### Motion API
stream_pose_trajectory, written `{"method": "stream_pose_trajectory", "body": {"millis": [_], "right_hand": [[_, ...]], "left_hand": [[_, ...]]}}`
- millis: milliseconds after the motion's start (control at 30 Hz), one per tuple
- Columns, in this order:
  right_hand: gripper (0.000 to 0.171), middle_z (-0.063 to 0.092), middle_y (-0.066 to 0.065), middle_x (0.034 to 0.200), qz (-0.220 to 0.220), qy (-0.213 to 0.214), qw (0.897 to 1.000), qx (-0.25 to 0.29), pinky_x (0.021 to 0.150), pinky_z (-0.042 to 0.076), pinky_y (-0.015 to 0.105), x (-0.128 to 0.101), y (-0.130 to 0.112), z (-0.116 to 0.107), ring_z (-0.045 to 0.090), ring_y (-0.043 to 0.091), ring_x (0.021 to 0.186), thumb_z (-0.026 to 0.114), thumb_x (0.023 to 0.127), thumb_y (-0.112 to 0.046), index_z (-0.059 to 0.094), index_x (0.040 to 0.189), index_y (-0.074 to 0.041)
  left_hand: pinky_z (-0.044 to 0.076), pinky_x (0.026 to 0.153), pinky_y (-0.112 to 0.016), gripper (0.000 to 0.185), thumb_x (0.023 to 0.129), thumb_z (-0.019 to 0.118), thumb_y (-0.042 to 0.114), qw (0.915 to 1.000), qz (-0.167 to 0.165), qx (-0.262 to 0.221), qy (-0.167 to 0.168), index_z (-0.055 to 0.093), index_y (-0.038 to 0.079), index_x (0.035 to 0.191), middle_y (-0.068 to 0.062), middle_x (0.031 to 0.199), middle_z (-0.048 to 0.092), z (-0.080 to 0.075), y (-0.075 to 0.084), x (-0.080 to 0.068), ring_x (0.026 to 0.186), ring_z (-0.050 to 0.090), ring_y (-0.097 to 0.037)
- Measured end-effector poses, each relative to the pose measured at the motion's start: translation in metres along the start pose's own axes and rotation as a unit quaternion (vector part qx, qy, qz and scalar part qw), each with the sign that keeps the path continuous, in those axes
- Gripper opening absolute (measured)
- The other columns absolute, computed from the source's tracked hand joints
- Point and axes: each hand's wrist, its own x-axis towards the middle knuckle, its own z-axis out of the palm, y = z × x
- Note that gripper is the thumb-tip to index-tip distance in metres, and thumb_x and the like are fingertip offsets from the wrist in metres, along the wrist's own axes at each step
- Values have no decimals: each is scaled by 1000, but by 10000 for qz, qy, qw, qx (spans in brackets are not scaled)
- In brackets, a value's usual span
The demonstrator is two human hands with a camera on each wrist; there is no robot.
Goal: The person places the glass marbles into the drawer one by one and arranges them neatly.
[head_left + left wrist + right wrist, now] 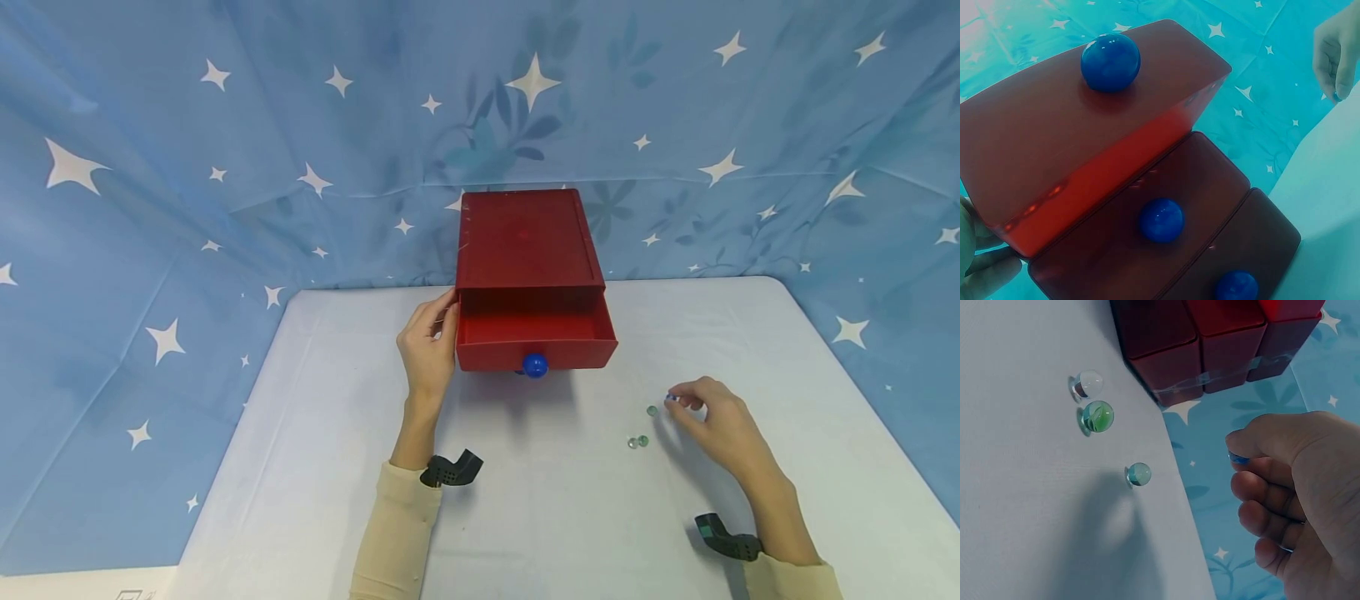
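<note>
A red box with drawers (525, 237) stands on the table, its top drawer (570, 354) pulled out. My left hand (429, 346) rests against the box's left side, fingers touching it near the open drawer. Off to the right, my right hand (712, 421) pinches a small blue marble (1238, 458) between thumb and forefinger, above the table. The marble is mostly covered by the fingertips. Near that hand lie a clear marble (1090, 384), a green-swirled marble (1098, 416) and a pale green-blue marble (1140, 474).
Blue knobs (1162, 220) stick out from the drawer fronts, and the pulled-out drawer juts toward me. A white cloth (525, 517) covers the table. Behind it hangs a blue curtain (375, 167) with white stars.
</note>
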Motion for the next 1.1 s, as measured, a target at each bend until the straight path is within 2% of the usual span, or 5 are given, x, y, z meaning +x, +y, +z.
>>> {"method": "stream_pose_trajectory", "body": {"millis": [333,633,767,900,1100], "right_hand": [[17,65,5,87,-164,298,9994,41,65,46,27,1,-6,-3,55,17,84,74,88,-15,71,102,-7],[17,65,2,87,-333,535,9979,125,64,44,23,1,-11,-7,50,7,83,76,85,-13,71,101,-9],[18,66,2,87,-413,648,9969,154,64,44,22,2,-13,-8,49,3,84,77,84,-12,71,101,-10],[19,66,2,87,-483,760,9958,182,64,43,20,2,-16,-10,47,-2,85,77,83,-10,71,101,-10],[21,66,1,87,-610,966,9930,284,67,38,11,4,-20,-12,46,-4,86,79,80,-8,71,100,-10]], "left_hand": [[52,77,-7,23,91,65,-7,10000,44,-7,24,72,-8,114,-24,102,73,-1,3,0,82,72,-35],[52,76,-7,24,91,65,-8,10000,30,-14,7,71,-9,114,-24,102,73,-1,2,0,82,72,-35],[52,76,-7,24,91,66,-6,10000,50,44,19,72,-7,115,-23,103,73,3,-13,-2,82,73,-34],[54,76,-9,25,93,67,1,10000,22,69,-5,73,0,117,-17,105,75,5,-29,-4,84,74,-28],[58,76,-17,25,97,66,12,10000,3,14,-80,74,8,120,-11,108,75,3,-34,-5,86,74,-22]]}}
